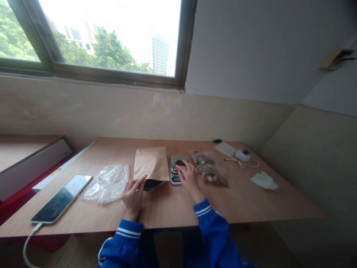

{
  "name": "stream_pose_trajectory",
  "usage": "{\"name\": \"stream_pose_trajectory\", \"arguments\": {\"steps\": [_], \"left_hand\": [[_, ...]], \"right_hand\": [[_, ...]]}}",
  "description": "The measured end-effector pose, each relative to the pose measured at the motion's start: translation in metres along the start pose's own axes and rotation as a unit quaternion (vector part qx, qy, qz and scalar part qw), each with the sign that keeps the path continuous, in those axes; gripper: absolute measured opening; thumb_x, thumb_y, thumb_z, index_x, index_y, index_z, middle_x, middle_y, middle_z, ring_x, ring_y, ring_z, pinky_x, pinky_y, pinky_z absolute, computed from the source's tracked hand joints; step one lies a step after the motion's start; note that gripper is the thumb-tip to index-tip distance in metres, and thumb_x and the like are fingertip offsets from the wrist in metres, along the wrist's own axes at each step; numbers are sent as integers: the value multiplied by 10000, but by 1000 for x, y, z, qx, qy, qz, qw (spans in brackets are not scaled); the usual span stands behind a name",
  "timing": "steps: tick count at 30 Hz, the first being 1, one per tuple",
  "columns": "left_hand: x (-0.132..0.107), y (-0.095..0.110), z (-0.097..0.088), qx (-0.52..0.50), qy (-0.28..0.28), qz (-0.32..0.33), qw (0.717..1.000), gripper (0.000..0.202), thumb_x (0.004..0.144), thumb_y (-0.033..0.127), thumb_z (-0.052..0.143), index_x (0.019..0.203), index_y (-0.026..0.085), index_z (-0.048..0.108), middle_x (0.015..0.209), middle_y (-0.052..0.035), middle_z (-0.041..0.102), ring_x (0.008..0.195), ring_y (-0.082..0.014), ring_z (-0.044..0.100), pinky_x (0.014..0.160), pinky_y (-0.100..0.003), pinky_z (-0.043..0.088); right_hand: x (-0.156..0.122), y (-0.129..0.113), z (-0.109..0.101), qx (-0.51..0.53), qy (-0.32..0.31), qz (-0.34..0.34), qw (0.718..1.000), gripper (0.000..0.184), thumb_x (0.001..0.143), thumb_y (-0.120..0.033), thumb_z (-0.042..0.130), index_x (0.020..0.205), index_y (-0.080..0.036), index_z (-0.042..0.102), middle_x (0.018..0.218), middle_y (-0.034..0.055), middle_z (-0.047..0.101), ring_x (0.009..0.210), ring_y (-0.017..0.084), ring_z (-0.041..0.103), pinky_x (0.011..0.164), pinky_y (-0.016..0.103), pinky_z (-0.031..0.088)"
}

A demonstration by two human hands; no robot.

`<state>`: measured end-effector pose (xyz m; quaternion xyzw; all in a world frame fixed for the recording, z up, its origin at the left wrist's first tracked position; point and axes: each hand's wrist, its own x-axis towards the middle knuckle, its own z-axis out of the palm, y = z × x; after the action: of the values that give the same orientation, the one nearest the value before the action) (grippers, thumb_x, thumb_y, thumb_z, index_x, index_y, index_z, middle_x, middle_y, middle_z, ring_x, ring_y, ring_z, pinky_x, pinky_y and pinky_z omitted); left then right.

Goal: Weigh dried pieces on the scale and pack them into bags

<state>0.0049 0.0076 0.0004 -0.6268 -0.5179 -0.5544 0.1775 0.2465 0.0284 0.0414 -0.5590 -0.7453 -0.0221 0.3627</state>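
My left hand [133,196] pinches the near edge of a brown kraft paper bag [150,162], which lies flat with its dark mouth toward me. Just right of the bag stands a small digital scale [175,180] with a shiny weighing plate. Dark brown pieces [179,163] lie on that plate; their kind is too small to make out. Over the scale, my right hand [190,178] has its fingers apart, with the tips at the brown pieces. Clear zip bags with dark bits [205,158] and with pale and brown pieces [214,176] lie beside my right hand.
Left of the paper bag are crumpled clear plastic bags [108,183] and a phone [63,199] with a white cable [26,245]. To the right lie a white dome camera [243,154], a white paper [225,149], a crumpled tissue [264,180] and a green object [216,141].
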Motion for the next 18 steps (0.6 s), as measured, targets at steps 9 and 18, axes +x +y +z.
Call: {"name": "stream_pose_trajectory", "arguments": {"steps": [9,18], "left_hand": [[-1,1,1,-19,8,-17,1000,228,846,241,622,1055,275,707,688,9,633,651,-122,561,658,-240,451],[-2,1,-1,-48,26,1,999,219,834,218,633,1033,264,712,662,17,610,627,-115,539,640,-234,441]], "right_hand": [[-46,-105,18,177,-159,-114,965,440,825,-30,391,1222,-103,567,1210,117,595,1171,196,505,1006,320,455],[-9,-129,59,-36,-255,-7,966,334,849,-47,443,1146,-61,596,1052,188,674,968,275,653,825,375,547]]}}
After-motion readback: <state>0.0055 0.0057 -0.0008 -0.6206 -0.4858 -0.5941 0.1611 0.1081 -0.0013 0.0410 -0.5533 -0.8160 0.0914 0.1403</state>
